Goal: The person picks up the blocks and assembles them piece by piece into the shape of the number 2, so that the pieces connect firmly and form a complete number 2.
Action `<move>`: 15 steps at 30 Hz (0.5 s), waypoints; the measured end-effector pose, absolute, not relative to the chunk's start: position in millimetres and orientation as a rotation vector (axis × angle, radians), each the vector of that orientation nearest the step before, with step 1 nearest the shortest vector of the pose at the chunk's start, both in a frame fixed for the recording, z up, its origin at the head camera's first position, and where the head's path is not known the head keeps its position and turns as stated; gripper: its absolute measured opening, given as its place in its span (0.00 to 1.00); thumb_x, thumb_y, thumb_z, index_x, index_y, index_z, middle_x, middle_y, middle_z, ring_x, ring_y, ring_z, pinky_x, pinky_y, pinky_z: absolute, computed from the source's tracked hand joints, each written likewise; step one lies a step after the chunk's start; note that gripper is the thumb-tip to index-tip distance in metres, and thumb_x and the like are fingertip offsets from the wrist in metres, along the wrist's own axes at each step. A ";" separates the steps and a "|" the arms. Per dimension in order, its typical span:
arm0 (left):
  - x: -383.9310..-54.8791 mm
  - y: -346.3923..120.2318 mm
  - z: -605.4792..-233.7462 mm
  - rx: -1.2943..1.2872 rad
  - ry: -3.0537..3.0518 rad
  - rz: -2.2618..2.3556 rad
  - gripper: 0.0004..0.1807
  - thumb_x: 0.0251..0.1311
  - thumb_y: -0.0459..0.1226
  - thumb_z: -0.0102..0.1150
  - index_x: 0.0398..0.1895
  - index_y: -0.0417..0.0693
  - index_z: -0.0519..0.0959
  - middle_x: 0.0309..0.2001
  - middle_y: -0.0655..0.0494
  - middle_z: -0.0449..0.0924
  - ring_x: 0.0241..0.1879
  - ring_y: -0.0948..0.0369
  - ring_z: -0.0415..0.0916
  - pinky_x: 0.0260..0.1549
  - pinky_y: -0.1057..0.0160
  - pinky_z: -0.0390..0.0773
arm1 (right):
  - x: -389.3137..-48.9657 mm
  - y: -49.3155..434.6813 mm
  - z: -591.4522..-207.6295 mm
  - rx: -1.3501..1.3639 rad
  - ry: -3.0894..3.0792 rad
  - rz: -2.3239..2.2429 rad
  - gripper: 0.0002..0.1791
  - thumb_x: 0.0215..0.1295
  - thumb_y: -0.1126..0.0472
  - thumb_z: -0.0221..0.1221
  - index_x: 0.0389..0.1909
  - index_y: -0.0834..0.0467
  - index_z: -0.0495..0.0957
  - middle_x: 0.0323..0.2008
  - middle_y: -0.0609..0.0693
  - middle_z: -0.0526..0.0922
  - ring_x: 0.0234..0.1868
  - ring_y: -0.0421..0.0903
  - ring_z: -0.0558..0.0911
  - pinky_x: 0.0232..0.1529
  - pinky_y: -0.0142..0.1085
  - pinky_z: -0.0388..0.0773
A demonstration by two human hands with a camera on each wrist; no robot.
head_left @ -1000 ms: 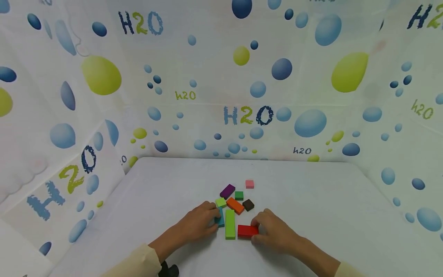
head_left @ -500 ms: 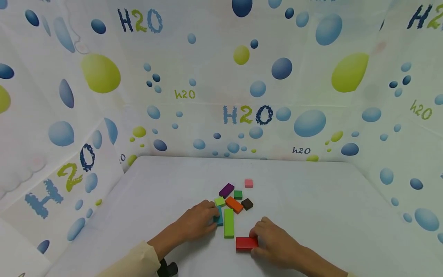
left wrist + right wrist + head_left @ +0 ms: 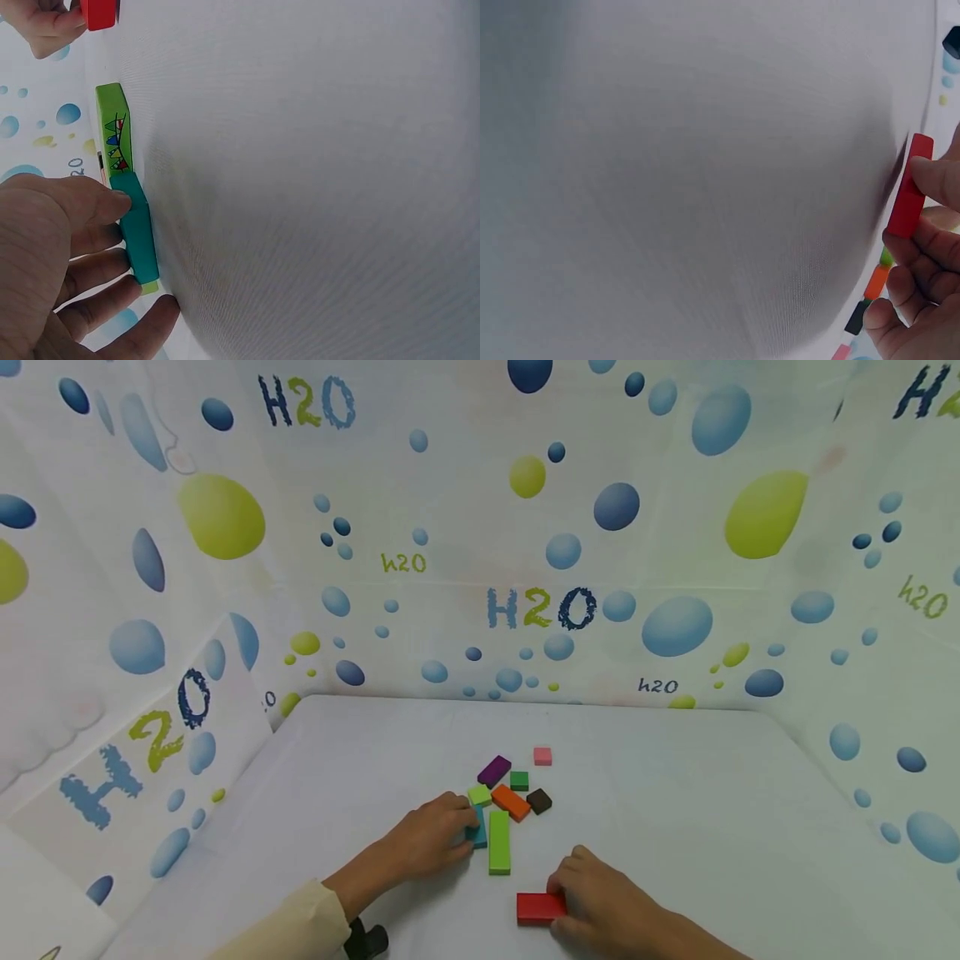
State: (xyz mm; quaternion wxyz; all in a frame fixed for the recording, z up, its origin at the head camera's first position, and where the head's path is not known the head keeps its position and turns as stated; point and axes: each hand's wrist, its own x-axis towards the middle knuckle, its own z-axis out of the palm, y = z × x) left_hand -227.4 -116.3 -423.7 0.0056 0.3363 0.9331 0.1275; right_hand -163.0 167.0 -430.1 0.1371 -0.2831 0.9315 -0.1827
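My right hand (image 3: 607,893) pinches one end of a red block (image 3: 528,908) near the front of the white table. In the right wrist view the thumb lies on one face of the red block (image 3: 906,210), with fingers at its lower end and far side. Farther left, my left hand (image 3: 429,835) holds a teal block (image 3: 479,831) between thumb and fingers, partly covering it. Right beside the teal block lies a long light green block (image 3: 498,845). The left wrist view shows small coloured flags drawn on the green block's side (image 3: 116,142).
Behind the hands lie a small lime block (image 3: 480,795), an orange block (image 3: 512,802), a dark brown block (image 3: 538,801), a green block (image 3: 519,781), a purple block (image 3: 494,772) and a pink block (image 3: 542,757). A black device (image 3: 365,940) sits at my left wrist.
My right hand has drawn the red block toward the front of the table, away from the light green block's lower end. The left hand stays at the teal block.
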 end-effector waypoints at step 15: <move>-228.6 -115.8 -424.4 1.021 2.925 0.392 0.12 0.64 0.42 0.67 0.48 0.52 0.85 0.48 0.59 0.81 0.47 0.63 0.74 0.48 0.61 0.83 | -150.6 173.2 -428.0 -0.847 2.652 -0.533 0.17 0.59 0.48 0.70 0.46 0.50 0.81 0.35 0.33 0.72 0.39 0.31 0.69 0.41 0.27 0.78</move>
